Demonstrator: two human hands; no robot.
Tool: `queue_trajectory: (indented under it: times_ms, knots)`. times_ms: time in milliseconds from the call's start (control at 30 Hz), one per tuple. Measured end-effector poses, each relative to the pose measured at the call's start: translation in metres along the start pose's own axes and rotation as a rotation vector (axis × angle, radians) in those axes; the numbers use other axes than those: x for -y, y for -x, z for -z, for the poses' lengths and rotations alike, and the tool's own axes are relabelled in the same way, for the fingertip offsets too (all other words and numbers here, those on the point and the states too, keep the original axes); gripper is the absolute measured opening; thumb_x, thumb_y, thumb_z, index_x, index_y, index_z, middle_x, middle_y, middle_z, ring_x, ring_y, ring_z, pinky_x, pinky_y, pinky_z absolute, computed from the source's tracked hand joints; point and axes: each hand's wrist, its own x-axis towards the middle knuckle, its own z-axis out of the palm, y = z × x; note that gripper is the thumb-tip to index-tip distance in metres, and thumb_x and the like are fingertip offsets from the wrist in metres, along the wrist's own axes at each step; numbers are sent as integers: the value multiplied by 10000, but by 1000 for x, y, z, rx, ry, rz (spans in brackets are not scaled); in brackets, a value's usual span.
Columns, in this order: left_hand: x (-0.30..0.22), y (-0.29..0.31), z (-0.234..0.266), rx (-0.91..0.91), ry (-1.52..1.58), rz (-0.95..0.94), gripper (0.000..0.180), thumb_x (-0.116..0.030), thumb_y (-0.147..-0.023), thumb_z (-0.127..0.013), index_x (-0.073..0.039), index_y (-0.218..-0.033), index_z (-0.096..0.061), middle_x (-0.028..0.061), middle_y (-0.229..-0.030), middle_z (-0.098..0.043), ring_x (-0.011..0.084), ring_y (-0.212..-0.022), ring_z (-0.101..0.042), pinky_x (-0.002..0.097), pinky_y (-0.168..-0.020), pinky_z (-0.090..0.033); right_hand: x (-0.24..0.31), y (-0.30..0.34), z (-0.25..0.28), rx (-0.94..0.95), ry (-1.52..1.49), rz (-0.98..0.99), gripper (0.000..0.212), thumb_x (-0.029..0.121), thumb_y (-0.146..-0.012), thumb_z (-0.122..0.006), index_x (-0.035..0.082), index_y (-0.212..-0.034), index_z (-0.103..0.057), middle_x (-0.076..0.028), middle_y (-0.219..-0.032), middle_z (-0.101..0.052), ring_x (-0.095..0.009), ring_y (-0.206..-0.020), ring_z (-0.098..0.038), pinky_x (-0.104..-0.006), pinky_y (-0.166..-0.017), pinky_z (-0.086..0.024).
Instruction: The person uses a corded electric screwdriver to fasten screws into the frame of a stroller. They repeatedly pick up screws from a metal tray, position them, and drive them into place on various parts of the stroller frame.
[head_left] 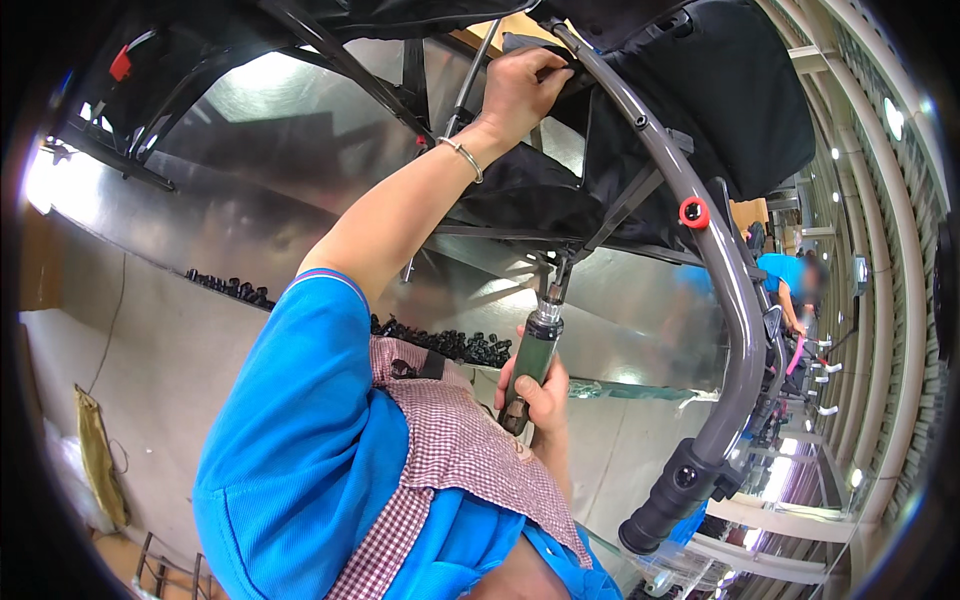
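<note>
My left hand reaches up to the far side with its fingers pinched together beside black fabric; whatever they hold is hidden. Below it, my right hand is wrapped round a green power screwdriver. The tool's metal nose points up at a black bracket under the frame; whether the tip touches it, I cannot tell. The frame looks like a stroller's. Its bent grey tube carries a red round piece and ends in a black grip.
A shiny metal bench lies beneath the frame. Small black parts are heaped along its near edge, with more farther left. A person in blue works at the far right. An olive cloth bag hangs at the lower left.
</note>
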Motion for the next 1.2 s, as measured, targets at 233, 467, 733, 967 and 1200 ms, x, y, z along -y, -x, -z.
queue_trajectory:
  times_ms: [233, 467, 733, 967, 1200]
  knots:
    - [-3, 12, -3, 26, -67, -287, 118, -9, -794, -746, -2, -901, -696, 121, -927, -704, 283, -789, -689, 320, -702, -567, 36, -30, -14, 93, -93, 26, 781, 444, -801, -792, -24, -1279, -389, -132, -814, -609, -225, -552, -629, -331, -494, -514]
    - [19, -5, -7, 312, 296, 232, 347, -96, -811, -765, 4, -1126, -658, 83, -1006, -701, 174, -960, -660, 286, -838, -517, 87, -77, -35, 195, -170, 95, 819, 504, -737, -824, -10, -1207, -393, -158, -795, -598, -239, -524, -630, -317, -461, -519]
    - [12, 0, -18, 294, 185, 174, 383, -214, -800, -798, 2, -1094, -682, 200, -987, -698, 314, -877, -697, 351, -765, -531, 108, -111, -45, 156, -222, 126, 975, 523, -794, -769, -1, -1471, -303, -141, -775, -572, -201, -525, -618, -316, -444, -537]
    - [1, 7, -15, 226, -22, 99, 396, -104, -769, -765, -25, -1144, -668, 185, -1041, -692, 346, -953, -673, 382, -801, -539, 110, -127, -42, 143, -274, 118, 926, 517, -835, -730, -13, -1465, -307, -150, -803, -570, -192, -523, -603, -308, -446, -526]
    - [1, 8, -14, 186, -9, 36, 394, -40, -757, -719, -28, -1147, -664, 180, -991, -696, 323, -884, -690, 361, -794, -543, 118, -135, -37, 175, -355, 74, 912, 530, -857, -698, -16, -1469, -298, -149, -822, -565, -194, -539, -593, -312, -454, -506]
